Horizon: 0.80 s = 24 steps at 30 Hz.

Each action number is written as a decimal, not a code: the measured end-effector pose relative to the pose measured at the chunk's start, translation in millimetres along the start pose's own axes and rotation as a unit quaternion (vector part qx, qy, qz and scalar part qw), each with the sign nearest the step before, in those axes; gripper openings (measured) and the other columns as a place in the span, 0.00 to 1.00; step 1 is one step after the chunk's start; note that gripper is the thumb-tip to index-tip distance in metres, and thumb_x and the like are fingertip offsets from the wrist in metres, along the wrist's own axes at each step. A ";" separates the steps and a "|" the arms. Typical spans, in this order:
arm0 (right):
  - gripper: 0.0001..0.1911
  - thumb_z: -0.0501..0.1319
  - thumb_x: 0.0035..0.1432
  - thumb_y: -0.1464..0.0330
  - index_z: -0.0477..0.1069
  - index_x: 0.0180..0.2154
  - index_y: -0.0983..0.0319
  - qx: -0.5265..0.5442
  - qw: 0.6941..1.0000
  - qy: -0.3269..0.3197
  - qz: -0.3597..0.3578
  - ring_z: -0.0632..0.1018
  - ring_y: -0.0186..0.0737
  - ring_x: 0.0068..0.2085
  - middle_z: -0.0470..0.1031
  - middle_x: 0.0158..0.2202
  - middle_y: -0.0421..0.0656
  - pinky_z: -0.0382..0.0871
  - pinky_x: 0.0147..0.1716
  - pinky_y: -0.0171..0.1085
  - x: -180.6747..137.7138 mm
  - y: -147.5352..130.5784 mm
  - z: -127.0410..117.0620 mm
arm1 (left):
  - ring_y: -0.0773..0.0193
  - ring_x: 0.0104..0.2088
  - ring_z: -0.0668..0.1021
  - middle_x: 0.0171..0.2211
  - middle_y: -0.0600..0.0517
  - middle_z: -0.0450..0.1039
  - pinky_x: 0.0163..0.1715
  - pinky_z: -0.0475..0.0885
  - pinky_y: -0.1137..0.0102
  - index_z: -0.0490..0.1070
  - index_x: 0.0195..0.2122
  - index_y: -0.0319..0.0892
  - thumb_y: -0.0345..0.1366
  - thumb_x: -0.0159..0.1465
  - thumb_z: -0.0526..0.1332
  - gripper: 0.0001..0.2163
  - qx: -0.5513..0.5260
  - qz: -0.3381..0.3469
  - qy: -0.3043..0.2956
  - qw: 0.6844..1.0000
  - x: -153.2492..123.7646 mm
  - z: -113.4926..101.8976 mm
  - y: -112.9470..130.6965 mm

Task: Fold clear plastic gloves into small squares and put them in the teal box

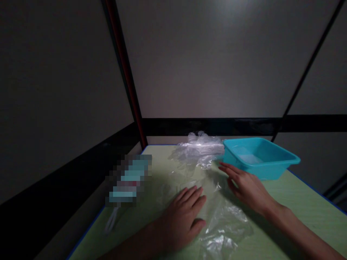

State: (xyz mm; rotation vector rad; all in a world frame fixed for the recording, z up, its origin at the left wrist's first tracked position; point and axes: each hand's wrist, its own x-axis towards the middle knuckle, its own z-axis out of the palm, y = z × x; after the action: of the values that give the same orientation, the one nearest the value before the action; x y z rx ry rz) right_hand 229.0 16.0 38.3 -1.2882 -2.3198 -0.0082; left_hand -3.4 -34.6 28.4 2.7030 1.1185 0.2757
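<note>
A clear, crinkled plastic bag lies spread over the pale green table. My left hand rests flat on its left part, fingers stretched out and slightly apart. Above the bag's right side is my right hand, fingers extended and holding nothing; whether it touches the plastic I cannot tell. Just beyond my right fingertips stands a turquoise plastic basin with something pale on its bottom. Behind both hands, a heap of clear plastic bags lies at the table's far side, beside the basin.
At the table's left edge lies a blurred-out turquoise and dark package, with a white cord loop at its near end. A grey panelled wall with a black band rises behind the table, and another wall stands on the left.
</note>
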 end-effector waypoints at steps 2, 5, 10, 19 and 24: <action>0.22 0.48 0.53 0.75 0.63 0.51 0.63 -0.013 0.999 0.037 -0.016 0.68 0.46 0.50 0.60 0.55 0.48 0.66 0.45 0.45 -1.7 -7.4 3.1 | 0.57 0.60 0.50 0.61 0.48 0.45 0.57 0.48 0.59 0.50 0.58 0.43 0.38 0.60 0.54 0.25 0.011 0.004 -0.016 1.000 -1.1 -0.4 0.5; 0.22 0.47 0.57 0.72 0.58 0.54 0.65 0.067 0.996 0.000 -0.066 0.63 0.42 0.55 0.58 0.57 0.48 0.61 0.52 0.42 -4.0 -26.3 15.6 | 0.57 0.60 0.48 0.61 0.48 0.44 0.58 0.47 0.59 0.48 0.59 0.43 0.39 0.61 0.53 0.25 0.018 0.009 -0.010 1.000 -1.7 3.4 1.3; 0.25 0.43 0.61 0.70 0.47 0.59 0.68 0.145 0.981 -0.107 -0.069 0.53 0.40 0.59 0.47 0.61 0.50 0.52 0.57 0.41 -4.7 -48.7 38.5 | 0.56 0.60 0.51 0.60 0.45 0.49 0.58 0.45 0.59 0.52 0.58 0.39 0.42 0.63 0.49 0.23 0.022 0.012 0.003 1.000 -1.3 10.8 4.7; 0.33 0.45 0.60 0.55 0.43 0.60 0.69 0.073 0.983 -0.134 -0.099 0.48 0.42 0.61 0.44 0.61 0.52 0.47 0.58 0.44 -6.6 -36.7 45.9 | 0.55 0.60 0.47 0.61 0.46 0.43 0.57 0.46 0.56 0.51 0.58 0.40 0.41 0.62 0.52 0.24 0.033 0.014 -0.022 0.999 -3.3 0.6 3.1; 0.33 0.44 0.60 0.55 0.41 0.60 0.66 0.037 0.984 -0.135 -0.113 0.47 0.43 0.61 0.43 0.61 0.50 0.46 0.58 0.45 -6.7 -24.0 44.5 | 0.51 0.60 0.46 0.61 0.43 0.41 0.55 0.47 0.52 0.48 0.59 0.41 0.46 0.60 0.53 0.28 0.013 0.003 -0.099 0.995 -11.1 -15.4 -6.5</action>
State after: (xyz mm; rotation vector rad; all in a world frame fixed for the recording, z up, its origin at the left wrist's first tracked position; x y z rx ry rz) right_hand 194.6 7.7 1.6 -1.0370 -2.6595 0.1858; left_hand -19.3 -36.2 40.6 2.6852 1.0647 -0.0062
